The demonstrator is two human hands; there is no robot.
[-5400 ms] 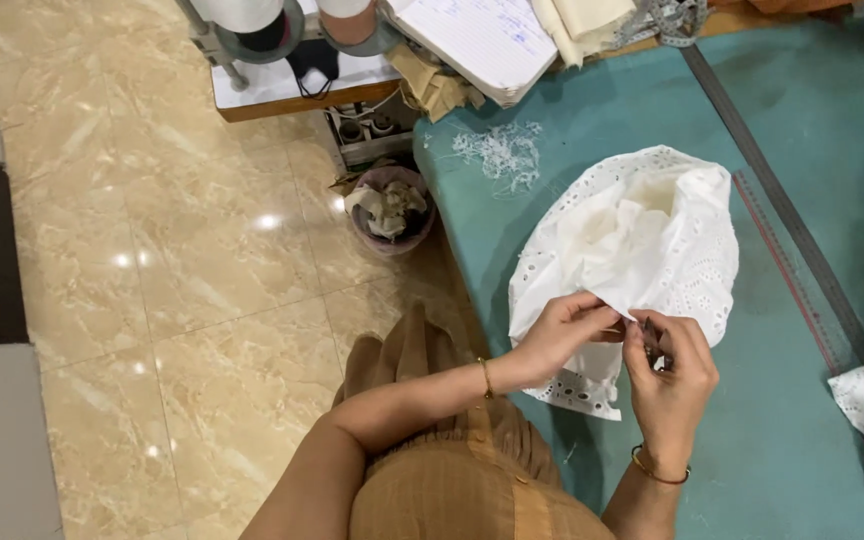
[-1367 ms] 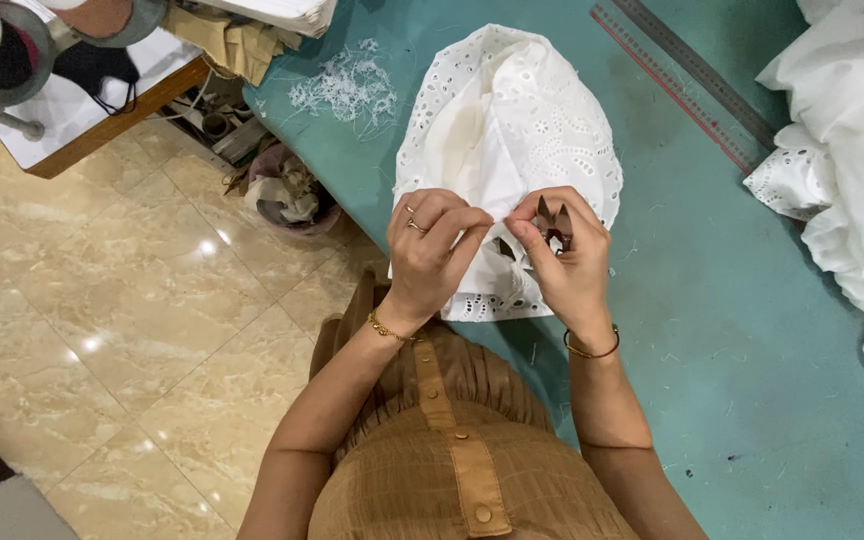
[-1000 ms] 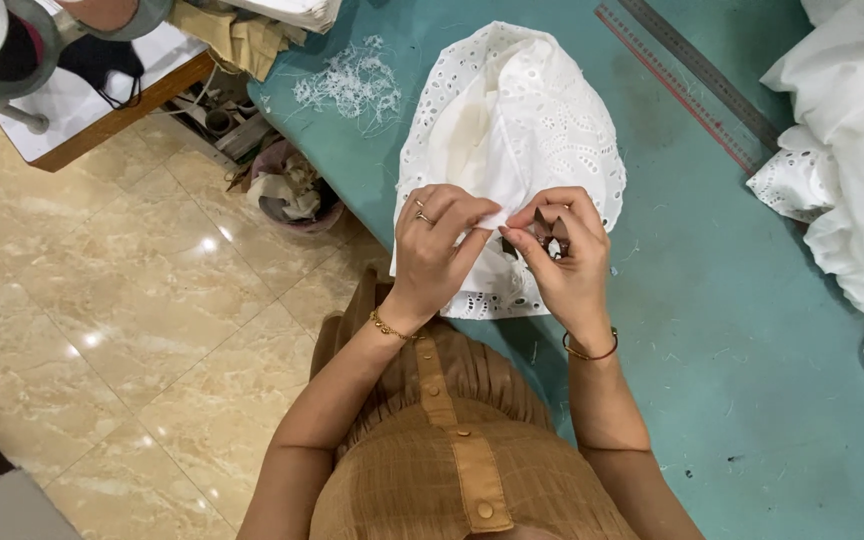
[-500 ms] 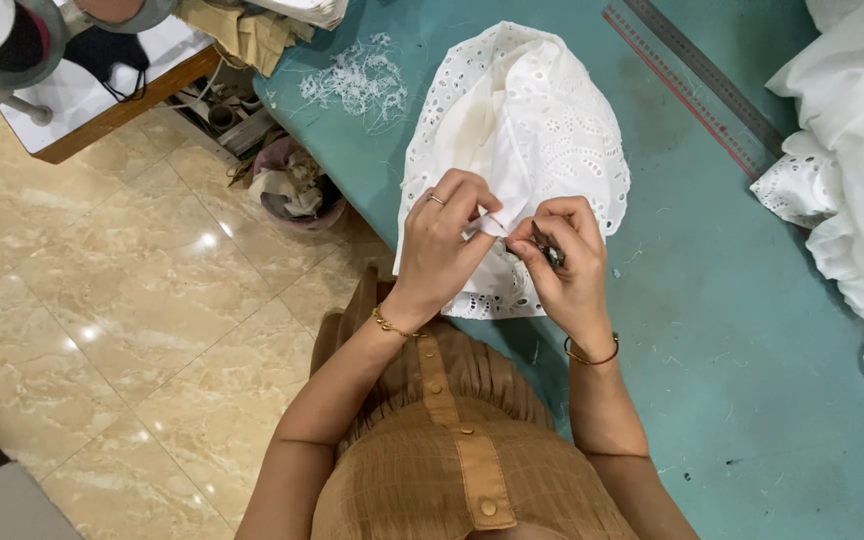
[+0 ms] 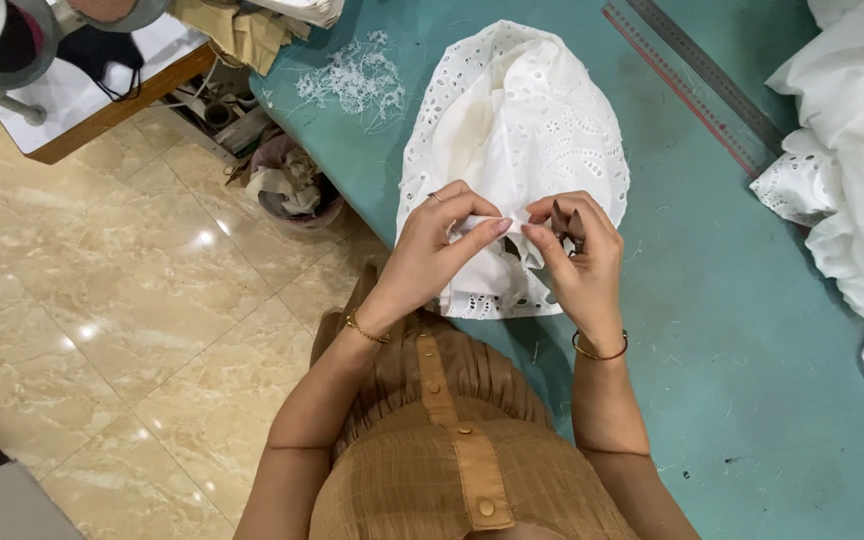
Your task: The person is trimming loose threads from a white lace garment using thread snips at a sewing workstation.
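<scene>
Left hand: fingers pinched shut on a fold of the white eyelet garment. Right hand: fingers closed on the same fold, small dark tool tucked in; type unclear. Garment lies on the teal table, near edge. Beyond: thread scraps, metal ruler, white cloth pile at right.

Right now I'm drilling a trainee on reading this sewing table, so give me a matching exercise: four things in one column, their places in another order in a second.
Things:
1. eyelet cloth
2. thread scraps
3. ruler
4. bin

Places:
A. on the floor beside the table
B. pinched by the left hand and right hand
C. loose pile near the table's far corner
D. flat on the table, between the two heaps of white cloth

Pairs: 1-B, 2-C, 3-D, 4-A
</scene>
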